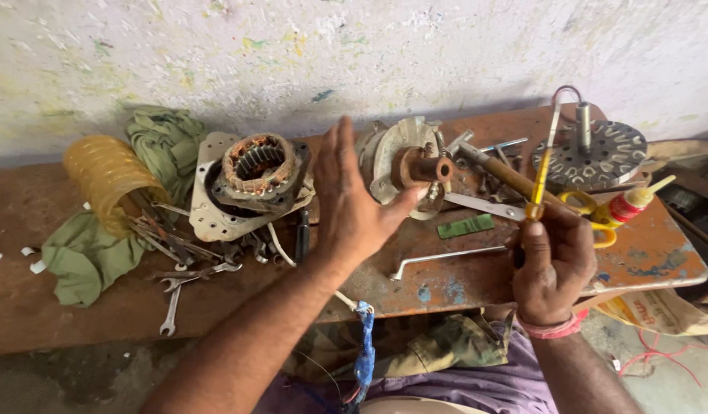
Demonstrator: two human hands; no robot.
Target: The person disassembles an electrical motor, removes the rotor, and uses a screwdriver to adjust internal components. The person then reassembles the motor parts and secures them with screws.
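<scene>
My left hand (352,203) is raised with fingers together and thumb out, pressing against a grey metal motor end cover with a rusty shaft (409,165) that stands tilted on the worn wooden bench (216,299). My right hand (553,261) grips a yellow-handled screwdriver (539,172), its thin blade pointing up toward the back. A motor stator with copper windings (254,172) lies in its grey housing to the left of my left hand.
Several wrenches (178,268) lie by a yellow ribbed container (109,176) and a green cloth (166,146). A wooden-handled tool (507,175), scissors (492,207), a bent rod (446,257), a green chip (465,226), a glue bottle (634,203) and a perforated rotor disc (599,153) sit at right.
</scene>
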